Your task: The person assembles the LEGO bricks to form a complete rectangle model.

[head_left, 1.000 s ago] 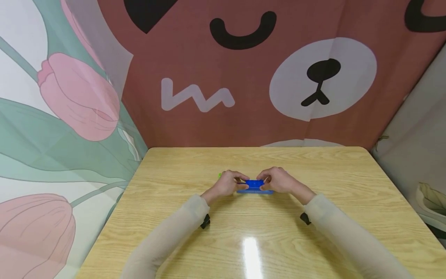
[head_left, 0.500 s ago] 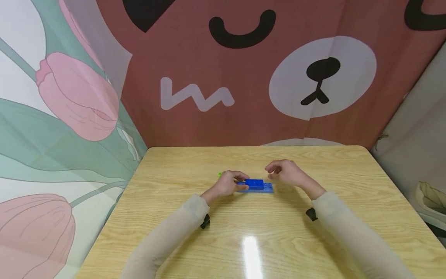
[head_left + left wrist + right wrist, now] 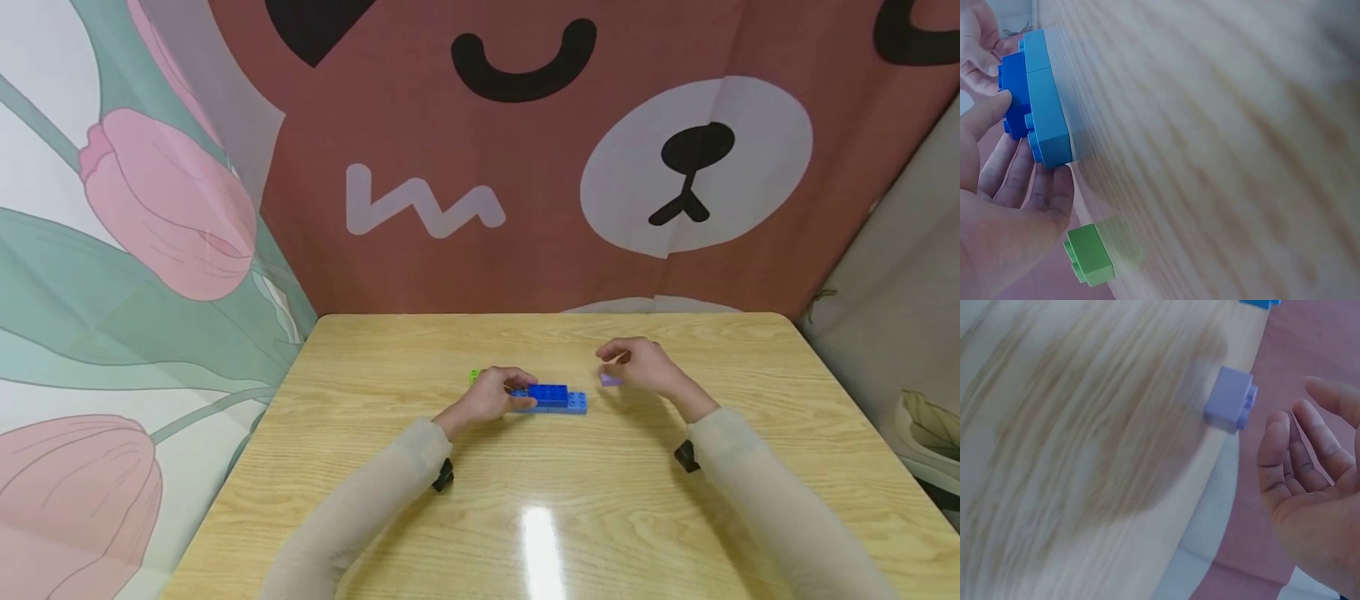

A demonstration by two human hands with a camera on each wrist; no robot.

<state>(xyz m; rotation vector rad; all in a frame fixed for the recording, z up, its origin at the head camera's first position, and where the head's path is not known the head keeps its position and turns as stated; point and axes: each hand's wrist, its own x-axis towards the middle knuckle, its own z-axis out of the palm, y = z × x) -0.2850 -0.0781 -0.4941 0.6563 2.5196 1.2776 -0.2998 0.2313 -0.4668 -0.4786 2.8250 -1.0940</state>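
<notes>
A dark blue toy building brick [image 3: 549,395] sits across the tops of two lighter blue bricks [image 3: 1047,106] that lie end to end on the table. My left hand [image 3: 489,393] holds this stack at its left end, thumb on the dark blue brick and fingers round the far side. To the right, a small purple brick [image 3: 1229,399] stands on the wood. Over it hovers my right hand [image 3: 643,367], fingers loosely bent with nothing between them. In the right wrist view that hand [image 3: 1316,494] is apart from the purple brick's studs.
Behind the left hand lies a light green brick [image 3: 1089,255], mostly covered in the head view. The wooden table [image 3: 450,533] ends at a printed cloth backdrop [image 3: 420,275]. A black wrist camera [image 3: 686,456] hangs under the right sleeve.
My right hand has let go of the blue stack and moved right to the purple brick, which now shows. The left hand has stayed on the stack.
</notes>
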